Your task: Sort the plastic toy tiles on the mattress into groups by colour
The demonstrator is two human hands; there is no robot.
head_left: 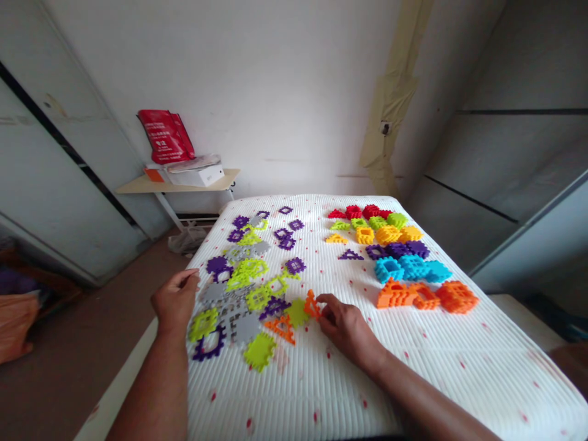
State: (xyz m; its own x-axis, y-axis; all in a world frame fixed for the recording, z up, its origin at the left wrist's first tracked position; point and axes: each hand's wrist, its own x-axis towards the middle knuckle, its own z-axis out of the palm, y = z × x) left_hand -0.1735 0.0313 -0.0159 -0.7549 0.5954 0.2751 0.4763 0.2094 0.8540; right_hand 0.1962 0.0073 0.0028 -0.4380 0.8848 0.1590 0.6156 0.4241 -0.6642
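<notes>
My right hand (344, 321) pinches an orange triangular interlocking tile (312, 304), which stands tilted above the bed cover. Close to it lie a second orange triangle tile (282, 331), a lime-green square tile (297, 313) and a purple tile (274, 307). My left hand (176, 301) is at the bed's left edge with its fingers curled closed, and nothing shows in them. Just right of it are a grey tile (214, 293) and a solid purple tile (216, 264). Loose purple, green and grey tiles spread over the left half, some overlapping.
Colour-sorted stacks run down the right side: red (371, 211), green (396, 220), yellow (388, 234), purple (400, 250), light blue (414, 267) and orange (457, 297). Beyond the bed's left corner, a small table (184, 182) holds a white box (202, 174) and red bag (166, 138).
</notes>
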